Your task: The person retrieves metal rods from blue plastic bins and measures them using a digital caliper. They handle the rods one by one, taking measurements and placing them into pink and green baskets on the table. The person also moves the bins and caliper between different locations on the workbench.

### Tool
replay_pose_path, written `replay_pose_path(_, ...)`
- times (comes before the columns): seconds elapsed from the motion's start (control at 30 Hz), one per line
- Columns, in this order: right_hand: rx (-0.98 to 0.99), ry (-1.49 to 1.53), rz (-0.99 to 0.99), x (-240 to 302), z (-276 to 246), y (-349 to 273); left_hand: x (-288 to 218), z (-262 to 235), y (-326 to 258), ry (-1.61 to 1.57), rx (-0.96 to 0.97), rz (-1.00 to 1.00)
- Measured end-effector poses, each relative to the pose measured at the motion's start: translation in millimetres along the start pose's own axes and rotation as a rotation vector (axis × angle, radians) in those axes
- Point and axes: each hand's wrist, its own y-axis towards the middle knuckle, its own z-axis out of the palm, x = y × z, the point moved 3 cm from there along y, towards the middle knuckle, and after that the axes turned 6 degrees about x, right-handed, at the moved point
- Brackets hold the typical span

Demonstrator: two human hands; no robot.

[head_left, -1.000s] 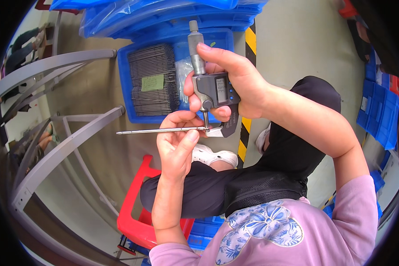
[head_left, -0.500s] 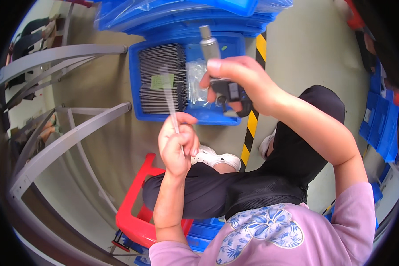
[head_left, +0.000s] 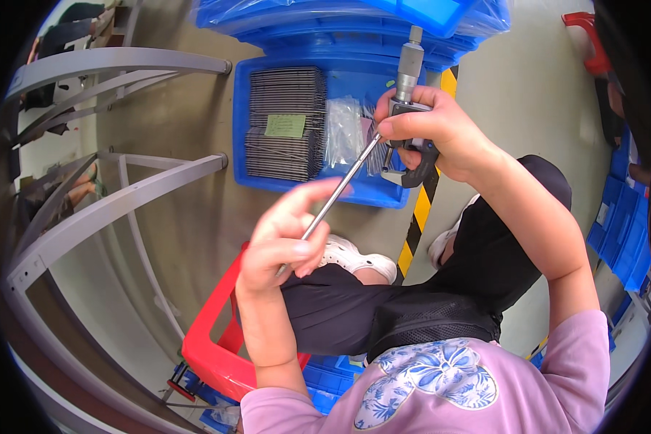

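Observation:
My left hand (head_left: 275,249) is closed around the lower end of a thin metal rod (head_left: 342,182), its index finger stretched along it and a little blurred. The rod slants up to the right. Its far end reaches my right thumb, beside the micrometer; whether it touches the measuring faces I cannot tell. My right hand (head_left: 452,134) grips the micrometer (head_left: 410,69), with the silver thimble pointing up and the dark frame curving down below the fingers. Both hands are in front of a blue bin (head_left: 244,163) that holds many similar rods (head_left: 286,94) in stacked rows.
On the rods lies a green paper label (head_left: 285,126), and beside them a clear plastic bag (head_left: 342,130). Stacked blue crates (head_left: 325,32) rise behind the bin. Grey metal frame bars (head_left: 123,206) stand at left, a red stool (head_left: 202,340) near my leg. Striped tape (head_left: 415,233) crosses the floor.
The rod has swung from nearly upright to slanting right, its tip now at the micrometer. My right hand and the micrometer have shifted right in the picture, as has the bin.

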Motion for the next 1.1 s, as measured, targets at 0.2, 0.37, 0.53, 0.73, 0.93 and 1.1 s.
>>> replay_pose_path(0.2, 0.026, 0.098, 0.044, -9, 3, -1, -10, -12, 5, 0.014, 0.033, 0.489)
replay_pose_path(0.37, 0.081, -0.003, 0.122, -22, 18, -4, 37, -7, 37, 0.099, -0.311, 0.457)
replay_pose_path(0.53, 0.004, 0.104, 0.158, -12, 13, -3, 38, -8, 33, 0.075, -0.28, 0.417)
replay_pose_path(0.73, 0.077, 0.379, 0.171, 1, 14, -9, 44, 1, 34, 0.116, -0.258, 0.406)
replay_pose_path(0.93, 0.104, 0.394, 0.157, -2, 16, -9, 44, 2, 32, 0.152, -0.25, 0.423)
replay_pose_path(1.1, 0.13, 0.4, 0.15, -4, 17, -10, 44, 4, 32, 0.09, -0.236, 0.43)
